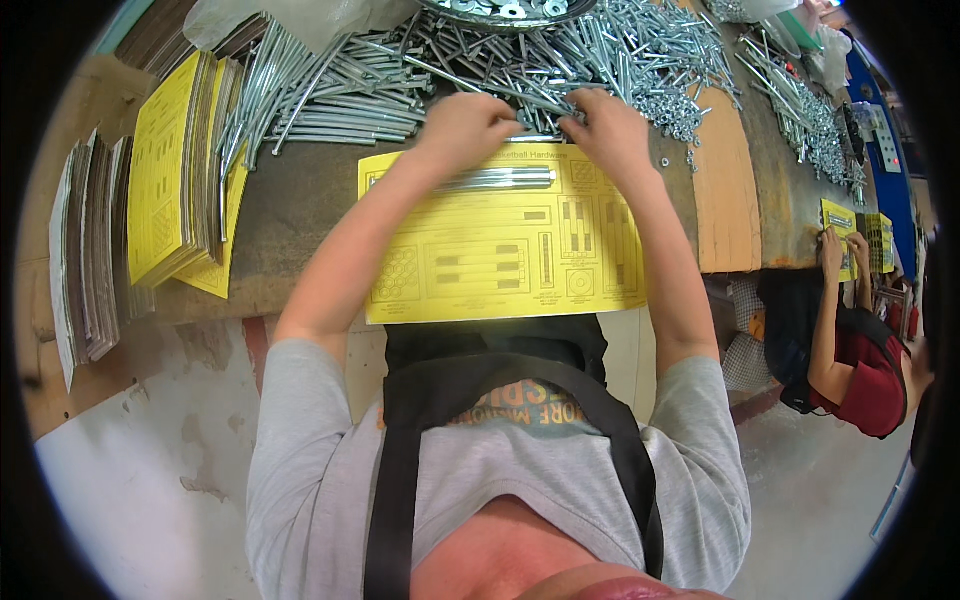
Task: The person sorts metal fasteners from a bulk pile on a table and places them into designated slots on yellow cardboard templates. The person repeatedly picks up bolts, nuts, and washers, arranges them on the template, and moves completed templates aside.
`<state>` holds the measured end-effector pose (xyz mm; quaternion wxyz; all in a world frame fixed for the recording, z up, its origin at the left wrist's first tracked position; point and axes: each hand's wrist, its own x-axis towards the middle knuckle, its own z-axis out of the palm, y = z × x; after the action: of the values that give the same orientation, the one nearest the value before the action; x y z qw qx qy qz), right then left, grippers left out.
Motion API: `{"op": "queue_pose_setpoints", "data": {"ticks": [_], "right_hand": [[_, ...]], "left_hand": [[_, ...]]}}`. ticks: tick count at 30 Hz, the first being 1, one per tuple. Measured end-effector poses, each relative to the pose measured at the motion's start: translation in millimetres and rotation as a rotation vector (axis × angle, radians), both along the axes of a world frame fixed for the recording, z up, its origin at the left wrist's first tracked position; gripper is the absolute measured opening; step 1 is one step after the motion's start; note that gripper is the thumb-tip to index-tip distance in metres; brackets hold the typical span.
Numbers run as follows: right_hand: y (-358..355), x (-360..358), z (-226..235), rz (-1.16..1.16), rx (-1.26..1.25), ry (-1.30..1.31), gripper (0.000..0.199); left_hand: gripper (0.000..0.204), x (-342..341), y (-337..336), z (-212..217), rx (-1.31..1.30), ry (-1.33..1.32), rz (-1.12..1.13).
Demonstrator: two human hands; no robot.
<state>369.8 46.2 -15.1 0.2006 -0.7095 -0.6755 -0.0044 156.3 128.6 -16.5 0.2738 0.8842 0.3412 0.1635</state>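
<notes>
A yellow printed card [500, 250] lies at the table's front edge, below my forearms. Several long silver bolts [500, 179] rest side by side across its upper part, partly covered by my left forearm. Just past the card's far edge, a stretch of another silver bolt [535, 139] shows between my hands. My left hand [465, 130] has its fingers curled at that bolt's left end. At the other end my right hand [608, 125] is closed too, thumb and fingers bent inward. The fingers cover both ends of the bolt.
A big heap of loose bolts [640, 50] spreads behind my hands, with nuts [678, 118] on its right. A bowl of washers [510, 12] stands at the back. Stacks of yellow cards [165, 170] stand left. At far right a co-worker [865, 370] handles another card.
</notes>
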Motion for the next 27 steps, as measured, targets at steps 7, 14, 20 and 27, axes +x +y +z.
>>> {"op": "queue_pose_setpoints", "data": {"ticks": [7, 14, 20, 27], "right_hand": [[2, 45, 3, -0.269, 0.083, 0.117, 0.026], [29, 83, 4, -0.397, -0.363, 0.090, 0.041], [19, 85, -3, -0.451, -0.233, 0.230, 0.031], [12, 108, -10, -0.378, -0.066, 0.353, 0.028]], "left_hand": [[0.029, 53, -7, 7, 0.087, 0.138, -0.044], [0.029, 138, 39, 6, 0.462, 0.026, -0.160], [0.027, 179, 62, 16, 0.402, 0.450, -0.295], [0.011, 171, 80, 24, 0.466, 0.384, -0.438]]}}
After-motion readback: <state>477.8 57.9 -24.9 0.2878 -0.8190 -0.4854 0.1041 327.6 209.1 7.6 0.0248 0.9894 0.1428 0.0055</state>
